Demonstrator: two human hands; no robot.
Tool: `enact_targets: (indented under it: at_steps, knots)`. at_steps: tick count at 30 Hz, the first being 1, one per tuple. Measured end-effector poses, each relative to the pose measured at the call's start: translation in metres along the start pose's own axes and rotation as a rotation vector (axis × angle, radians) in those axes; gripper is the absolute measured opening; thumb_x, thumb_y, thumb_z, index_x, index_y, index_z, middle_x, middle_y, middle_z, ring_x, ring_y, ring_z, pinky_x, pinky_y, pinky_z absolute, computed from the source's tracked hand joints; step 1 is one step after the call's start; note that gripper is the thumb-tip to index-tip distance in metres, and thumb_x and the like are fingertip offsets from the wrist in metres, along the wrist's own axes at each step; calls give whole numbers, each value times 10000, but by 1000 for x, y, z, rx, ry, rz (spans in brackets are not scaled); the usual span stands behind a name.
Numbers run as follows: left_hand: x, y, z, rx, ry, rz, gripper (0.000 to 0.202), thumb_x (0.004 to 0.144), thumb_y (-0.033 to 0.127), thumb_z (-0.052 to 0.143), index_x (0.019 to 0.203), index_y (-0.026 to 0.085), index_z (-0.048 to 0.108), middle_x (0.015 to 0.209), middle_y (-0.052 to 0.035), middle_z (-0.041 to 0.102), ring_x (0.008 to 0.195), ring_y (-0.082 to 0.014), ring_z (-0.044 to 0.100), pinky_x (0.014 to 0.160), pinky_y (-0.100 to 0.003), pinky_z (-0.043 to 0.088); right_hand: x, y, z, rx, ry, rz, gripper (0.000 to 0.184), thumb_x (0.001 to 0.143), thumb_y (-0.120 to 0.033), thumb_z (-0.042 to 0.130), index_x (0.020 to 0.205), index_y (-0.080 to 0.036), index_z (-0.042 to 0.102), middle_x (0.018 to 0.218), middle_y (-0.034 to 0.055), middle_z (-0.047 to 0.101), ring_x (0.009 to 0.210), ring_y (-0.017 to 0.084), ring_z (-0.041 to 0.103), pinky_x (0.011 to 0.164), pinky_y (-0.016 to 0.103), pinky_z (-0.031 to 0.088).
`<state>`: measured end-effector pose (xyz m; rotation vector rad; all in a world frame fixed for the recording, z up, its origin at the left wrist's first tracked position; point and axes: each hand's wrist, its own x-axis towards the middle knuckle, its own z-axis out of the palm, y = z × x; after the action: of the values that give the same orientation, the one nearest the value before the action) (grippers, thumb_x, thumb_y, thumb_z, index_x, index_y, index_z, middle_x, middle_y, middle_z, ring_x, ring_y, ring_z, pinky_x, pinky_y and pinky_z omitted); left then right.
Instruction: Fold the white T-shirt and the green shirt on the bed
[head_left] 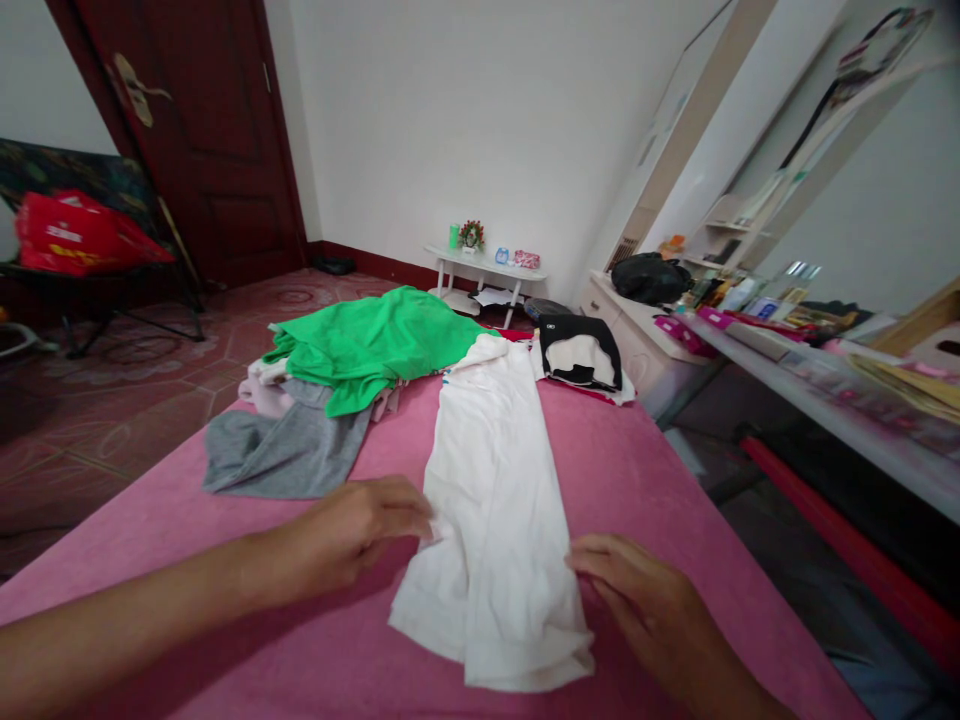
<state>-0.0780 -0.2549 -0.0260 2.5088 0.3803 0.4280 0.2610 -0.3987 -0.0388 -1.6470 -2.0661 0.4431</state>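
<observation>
A white shirt (499, 490) lies lengthwise on the pink bed cover (630, 520), folded into a long strip with its wider end towards me. My left hand (360, 530) is closed in a pinch on the strip's left edge, lifting a small bit of cloth. On the opposite edge, the fingertips of my right hand (637, 600) grip the fabric, partly hiding their contact. Beyond to the left, a green garment (382, 335) rests in a heap over a grey garment (292, 445). A folded black-and-white garment (581, 352) sits past the strip's far end, to the right.
A cluttered dressing table (817, 380) runs along the right side, with a black bag (651, 277) on the cabinet behind. Against the far wall stands a small white table (487, 262). At left, a chair holds a red plastic bag (82, 235) near the dark red door (202, 130).
</observation>
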Motion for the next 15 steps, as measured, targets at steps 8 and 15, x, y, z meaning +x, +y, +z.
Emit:
enact_targets:
  at_steps: [8, 15]
  knots:
    - [18, -38, 6, 224, 21, 94, 355, 886, 157, 514, 1210, 277, 594, 1294, -85, 557, 1213, -217, 489, 1047, -378, 369, 39, 26, 18, -117, -137, -232, 385, 887, -225, 490, 1215, -363, 636, 1368, 28, 545, 1314, 243, 446, 1073, 459, 379]
    - [21, 7, 7, -8, -136, 210, 212, 852, 112, 493, 949, 250, 621, 909, -54, 708, 973, -186, 634, 944, -312, 439, 27, 4, 20, 373, -172, 18, 238, 735, -487, 658, 898, -344, 760, 935, 17, 756, 962, 260, 681, 1052, 430, 392]
